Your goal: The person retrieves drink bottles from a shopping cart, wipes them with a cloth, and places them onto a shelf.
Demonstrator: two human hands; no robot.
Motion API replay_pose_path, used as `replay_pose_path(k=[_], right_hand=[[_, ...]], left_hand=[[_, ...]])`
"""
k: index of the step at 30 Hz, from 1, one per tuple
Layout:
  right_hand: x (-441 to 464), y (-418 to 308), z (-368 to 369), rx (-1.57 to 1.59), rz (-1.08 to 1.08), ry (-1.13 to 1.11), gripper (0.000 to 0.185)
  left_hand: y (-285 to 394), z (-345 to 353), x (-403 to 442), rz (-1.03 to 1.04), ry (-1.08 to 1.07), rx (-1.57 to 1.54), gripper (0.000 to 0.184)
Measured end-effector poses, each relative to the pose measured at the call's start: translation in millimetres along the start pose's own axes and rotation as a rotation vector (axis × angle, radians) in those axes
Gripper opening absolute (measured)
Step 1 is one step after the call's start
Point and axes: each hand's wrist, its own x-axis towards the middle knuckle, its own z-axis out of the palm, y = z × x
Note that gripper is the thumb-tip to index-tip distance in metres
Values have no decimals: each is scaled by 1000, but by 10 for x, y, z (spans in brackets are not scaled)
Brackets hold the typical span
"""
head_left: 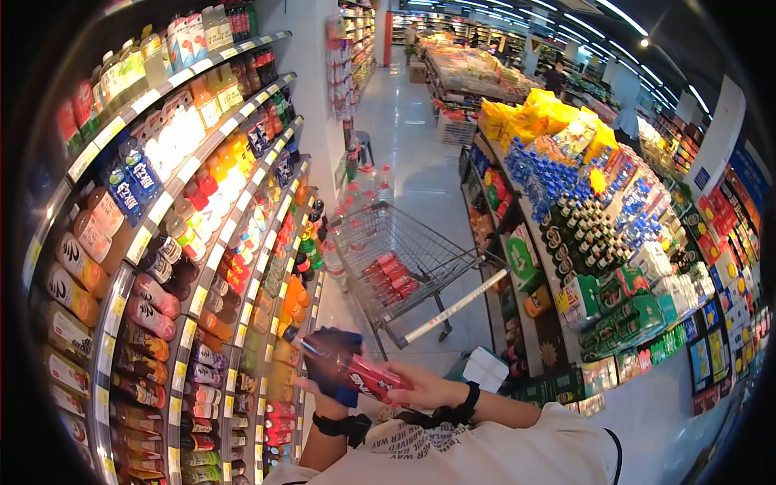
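Note:
A bottle with a red label and dark contents (373, 378) lies across the space in front of my chest. My right hand (422, 388) is wrapped round its label end. My left hand (311, 386) is beside the bottle's other end, near a dark blue cloth-like item (335, 364); its fingers are mostly hidden there. Ahead stands a metal shopping cart (404, 242) with several red-labelled bottles (388, 276) in its basket. Both of my wrists have black bands.
Tall shelves of bottled drinks (174, 356) curve along the left. On the right is a display of bottles, cans and yellow bags (537, 117). A white-topped box (485, 369) sits low beyond my right hand. A person (555, 78) stands far back.

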Motion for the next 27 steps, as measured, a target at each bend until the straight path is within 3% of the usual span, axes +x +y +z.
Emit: replay_pose_path(k=[2,5,8,10,12,13,16,17,20,22,24,25,27], right_hand=[[56,36,-125,100,30,-16,62],[118,-150,-453,158,227,-269,60],[148,-398,-527,-196,-39,-256,63],[183,-582,-616,-225,-65,-232,72],[223,-544,-743,-336,-135,-138,81],[267,-486,-805,-275,-137,-98,87],[257,-320,-971,-254,-233,-67,85],[210,-376,-974,-212,-238,-65,77],[177,-348,-1150,-143,-178,-296,71],[162,-393,-1193,42,-57,-397,61],[194,-457,-1290,98,73,-501,61],[208,-473,-1250,66,-2,-530,63],[313,-474,-1282,68,92,-649,65]], left_hand=[[86,-21,86,53,14,-39,107],[181,-125,79,95,67,-13,103],[163,-21,107,225,158,65,100],[66,-90,120,396,243,79,100],[97,362,119,404,250,290,104],[24,183,111,352,153,225,109],[-96,802,195,428,262,301,110],[-130,777,205,404,216,305,114],[-417,886,171,430,193,329,116],[-530,1003,46,312,266,441,124],[-678,943,-77,269,277,447,123],[-712,967,-135,252,301,424,123],[-712,779,-245,239,259,478,123]])
